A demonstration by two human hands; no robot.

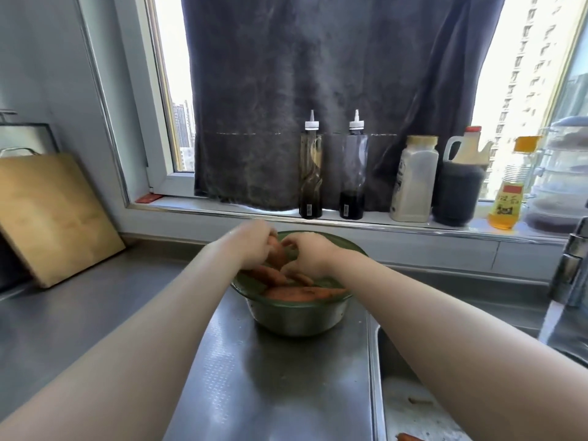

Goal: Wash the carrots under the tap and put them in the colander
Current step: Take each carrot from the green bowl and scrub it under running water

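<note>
Orange carrots (296,293) fill the round green colander (296,318) beneath both hands, the left hand (254,240) and right hand (307,253) together gripping one carrot (277,251), seemingly setting it in; next, likely the stray carrot (410,437) in the steel sink (375,361) to their right.

Left forearm (178,307), right forearm (397,297) bare along visible length; left grip (254,241), right grip (307,254) likewise bare.
</note>
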